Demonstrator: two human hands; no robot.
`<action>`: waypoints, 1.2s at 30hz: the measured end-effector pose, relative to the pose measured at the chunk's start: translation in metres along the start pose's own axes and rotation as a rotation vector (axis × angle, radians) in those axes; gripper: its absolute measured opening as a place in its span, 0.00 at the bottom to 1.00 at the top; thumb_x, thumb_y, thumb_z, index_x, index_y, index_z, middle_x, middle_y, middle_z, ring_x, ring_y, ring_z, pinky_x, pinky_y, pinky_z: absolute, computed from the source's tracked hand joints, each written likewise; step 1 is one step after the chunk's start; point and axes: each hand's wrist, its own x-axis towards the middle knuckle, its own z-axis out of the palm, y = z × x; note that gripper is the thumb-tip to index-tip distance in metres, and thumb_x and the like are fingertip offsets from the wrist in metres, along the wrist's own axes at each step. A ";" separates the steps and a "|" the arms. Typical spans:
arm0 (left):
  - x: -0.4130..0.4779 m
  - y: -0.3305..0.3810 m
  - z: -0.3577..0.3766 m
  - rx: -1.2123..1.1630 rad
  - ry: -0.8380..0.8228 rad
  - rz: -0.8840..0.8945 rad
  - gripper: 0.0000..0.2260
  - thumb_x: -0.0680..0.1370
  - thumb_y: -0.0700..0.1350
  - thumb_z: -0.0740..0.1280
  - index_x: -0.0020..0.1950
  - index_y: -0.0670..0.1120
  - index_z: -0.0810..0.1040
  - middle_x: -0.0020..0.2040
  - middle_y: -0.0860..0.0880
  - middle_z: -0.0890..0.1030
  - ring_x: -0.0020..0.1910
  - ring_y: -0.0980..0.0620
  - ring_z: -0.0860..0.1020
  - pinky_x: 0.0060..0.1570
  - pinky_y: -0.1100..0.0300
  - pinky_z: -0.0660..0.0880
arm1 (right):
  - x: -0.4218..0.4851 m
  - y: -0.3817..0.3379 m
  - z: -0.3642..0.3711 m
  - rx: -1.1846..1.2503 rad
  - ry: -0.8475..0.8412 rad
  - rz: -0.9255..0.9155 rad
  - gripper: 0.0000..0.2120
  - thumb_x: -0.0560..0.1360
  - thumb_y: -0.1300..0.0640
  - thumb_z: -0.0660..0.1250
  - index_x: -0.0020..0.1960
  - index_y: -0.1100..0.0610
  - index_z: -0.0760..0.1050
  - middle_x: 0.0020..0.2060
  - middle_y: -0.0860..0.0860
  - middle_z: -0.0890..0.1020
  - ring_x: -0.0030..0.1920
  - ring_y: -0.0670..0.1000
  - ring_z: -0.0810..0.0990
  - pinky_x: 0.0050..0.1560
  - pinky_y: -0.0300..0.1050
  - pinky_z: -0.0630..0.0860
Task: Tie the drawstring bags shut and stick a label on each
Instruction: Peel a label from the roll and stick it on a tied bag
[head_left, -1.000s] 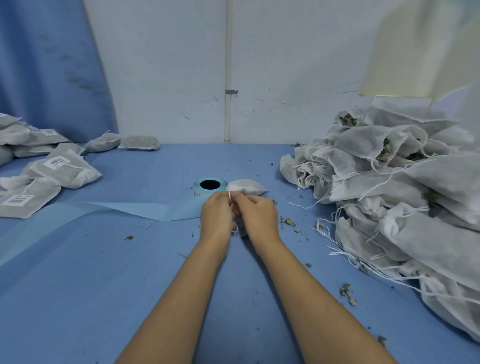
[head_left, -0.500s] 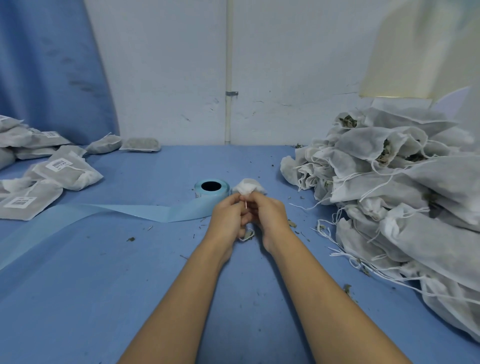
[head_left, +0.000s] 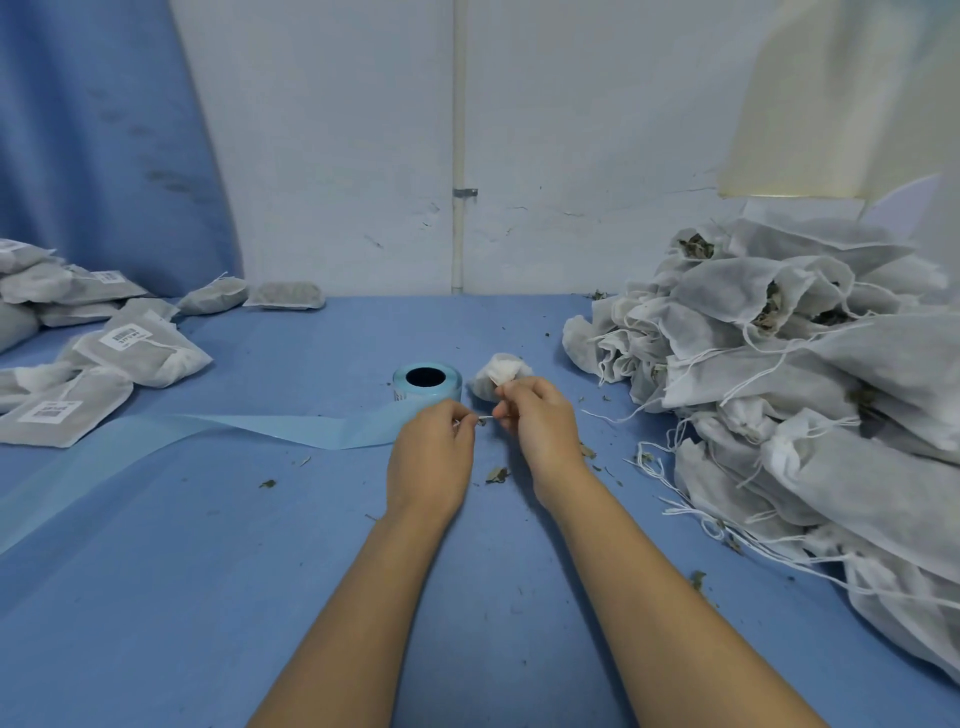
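Note:
A small white drawstring bag (head_left: 500, 375) sits at the middle of the blue table, its gathered top just beyond my right hand (head_left: 537, 422). My right hand grips the bag's neck and pinches one end of its white drawstring (head_left: 485, 417). My left hand (head_left: 434, 453) pinches the other end, and a short piece of string is stretched between the two hands. A blue label roll (head_left: 427, 382) stands left of the bag, its backing strip (head_left: 218, 434) trailing off to the left.
A big heap of untied white bags (head_left: 810, 395) with loose strings fills the right side. Tied, labelled bags (head_left: 135, 348) lie at the left. Dried leaf crumbs (head_left: 496, 475) dot the blue table (head_left: 208, 597). A white wall stands behind.
My hands were pressed together over the bag's neck; now they have drawn a little apart sideways, pulling the drawstring taut between them. The bag's top is more gathered.

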 end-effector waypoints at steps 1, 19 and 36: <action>0.000 0.000 -0.001 0.086 0.018 0.029 0.08 0.79 0.45 0.60 0.46 0.45 0.77 0.43 0.50 0.77 0.45 0.50 0.74 0.39 0.59 0.65 | -0.001 0.001 0.000 -0.109 0.021 -0.067 0.07 0.75 0.60 0.61 0.39 0.56 0.73 0.29 0.47 0.76 0.33 0.46 0.72 0.37 0.39 0.68; 0.002 0.011 -0.001 -0.524 0.019 0.081 0.07 0.80 0.38 0.58 0.56 0.41 0.74 0.52 0.59 0.77 0.48 0.60 0.77 0.47 0.72 0.73 | -0.013 0.008 0.002 -0.905 0.063 -0.688 0.14 0.72 0.65 0.58 0.54 0.56 0.76 0.56 0.48 0.79 0.59 0.49 0.69 0.46 0.43 0.67; 0.010 0.001 -0.001 -0.687 0.064 -0.227 0.06 0.82 0.45 0.53 0.47 0.48 0.67 0.45 0.46 0.81 0.36 0.52 0.80 0.32 0.61 0.73 | -0.012 0.006 0.003 -0.136 -0.162 -0.323 0.17 0.70 0.64 0.59 0.44 0.46 0.80 0.52 0.53 0.79 0.53 0.39 0.72 0.47 0.26 0.69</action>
